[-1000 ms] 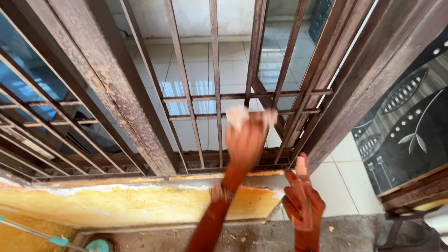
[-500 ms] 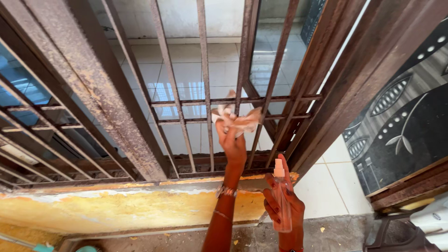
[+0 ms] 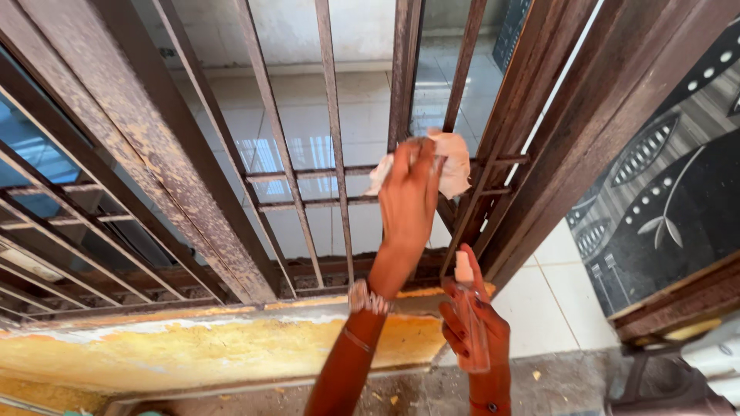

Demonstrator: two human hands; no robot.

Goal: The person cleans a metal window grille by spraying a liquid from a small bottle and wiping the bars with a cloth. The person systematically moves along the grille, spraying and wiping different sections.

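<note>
While the left arm stretches forward and up from the bottom edge of the view, its left hand (image 3: 408,202) presses a crumpled pale cloth (image 3: 451,163) against the rusty iron grille (image 3: 331,154), the back of the hand turned toward the camera. Its fingers are clenched on the cloth, which bulges out to the right of the knuckles and pokes out a little on the left, right where a thick vertical bar meets the upper of two short crossbars. A beaded bracelet (image 3: 365,296) circles that wrist. Lower and to the right, the right hand (image 3: 476,327) stands upright with its fingers wrapped around a small clear spray bottle (image 3: 467,308), whose pale nozzle points up; the bottle is near the grille's foot, well below the cloth.

Brown, flaking bars run upright and slanted across the view, set in a heavy rusted frame (image 3: 555,154) on the right. Beneath the grille lies a ledge with peeling yellow paint (image 3: 193,350). Beyond the bars, white floor tiles (image 3: 308,115) shine with reflected light. At far right stands a dark panel with a grey leaf pattern (image 3: 663,200), and gritty concrete floor (image 3: 563,385) shows at the bottom.
</note>
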